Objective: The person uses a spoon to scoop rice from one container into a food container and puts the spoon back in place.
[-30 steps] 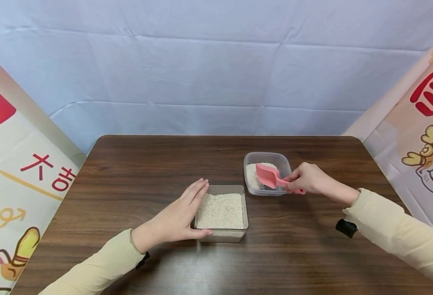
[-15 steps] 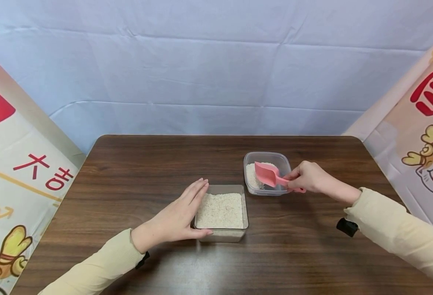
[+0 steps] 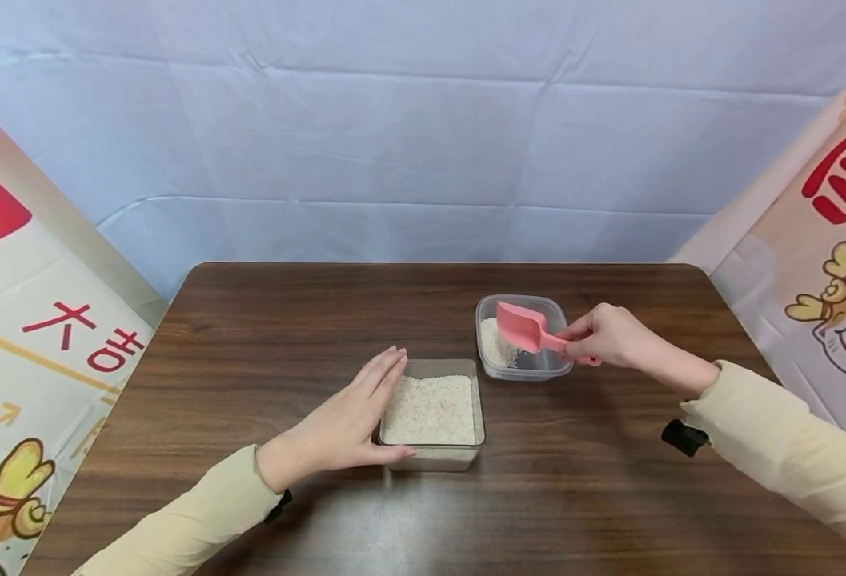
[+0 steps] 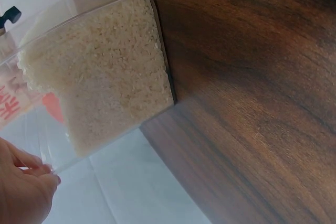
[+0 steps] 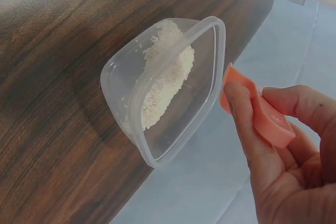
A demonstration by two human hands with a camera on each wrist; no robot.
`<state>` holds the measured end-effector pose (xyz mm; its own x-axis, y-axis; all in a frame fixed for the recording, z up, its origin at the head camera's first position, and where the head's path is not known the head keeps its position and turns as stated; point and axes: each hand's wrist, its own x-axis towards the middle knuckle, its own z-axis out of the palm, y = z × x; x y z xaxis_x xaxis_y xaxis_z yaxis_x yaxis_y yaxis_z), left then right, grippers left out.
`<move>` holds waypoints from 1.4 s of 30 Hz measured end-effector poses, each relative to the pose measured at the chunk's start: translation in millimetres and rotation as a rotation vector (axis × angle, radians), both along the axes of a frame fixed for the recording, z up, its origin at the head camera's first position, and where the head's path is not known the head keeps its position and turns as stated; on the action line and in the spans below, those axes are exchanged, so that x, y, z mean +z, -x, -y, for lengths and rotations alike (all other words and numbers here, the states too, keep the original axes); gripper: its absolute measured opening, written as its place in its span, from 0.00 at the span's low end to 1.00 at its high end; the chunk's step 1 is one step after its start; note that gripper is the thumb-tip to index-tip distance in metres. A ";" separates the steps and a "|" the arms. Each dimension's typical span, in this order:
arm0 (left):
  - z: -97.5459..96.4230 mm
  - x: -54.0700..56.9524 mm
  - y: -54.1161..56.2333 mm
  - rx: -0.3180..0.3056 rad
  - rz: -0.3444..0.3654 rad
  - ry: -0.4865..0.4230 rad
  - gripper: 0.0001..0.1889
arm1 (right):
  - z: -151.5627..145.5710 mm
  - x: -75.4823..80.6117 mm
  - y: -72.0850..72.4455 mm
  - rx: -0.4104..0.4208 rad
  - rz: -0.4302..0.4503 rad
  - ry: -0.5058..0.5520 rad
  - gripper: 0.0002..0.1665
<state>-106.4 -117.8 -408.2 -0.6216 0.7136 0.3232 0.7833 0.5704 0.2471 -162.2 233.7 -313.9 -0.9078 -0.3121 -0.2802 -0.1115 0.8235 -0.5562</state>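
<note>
My right hand (image 3: 606, 336) pinches the handle of a pink scoop (image 3: 522, 326) between thumb and fingers. The scoop's bowl hangs over a clear plastic tub (image 3: 548, 370), and the tub holds a small heap of white rice (image 5: 167, 80) at its left side. With straight fingers, my left hand (image 3: 343, 424) lies along the left side of a square see-through container (image 3: 440, 460), its thumb at the front rim. Rice (image 3: 433, 410) fills much of this container and shows through its wall in the left wrist view.
Both containers stand on a dark wood-grain table (image 3: 286, 312), the tub farther back and to the right. A pale cloth (image 3: 408, 144) hangs behind the table. Printed banners (image 3: 55, 384) flank it at left and right.
My right hand and the scoop have risen a little and shifted slightly back over the tub. My left hand and the square container stay in place.
</note>
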 end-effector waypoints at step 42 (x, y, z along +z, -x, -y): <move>0.6 -3.3 -0.1 0.004 -0.014 -0.003 0.54 | 16.7 23.7 -22.1 0.036 -0.011 0.081 0.15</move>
<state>-106.2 -118.4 -411.4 -0.6196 0.7104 0.3339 0.7846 0.5725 0.2379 -140.1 216.9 -290.2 -0.8985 -0.3659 -0.2427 -0.1469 0.7714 -0.6191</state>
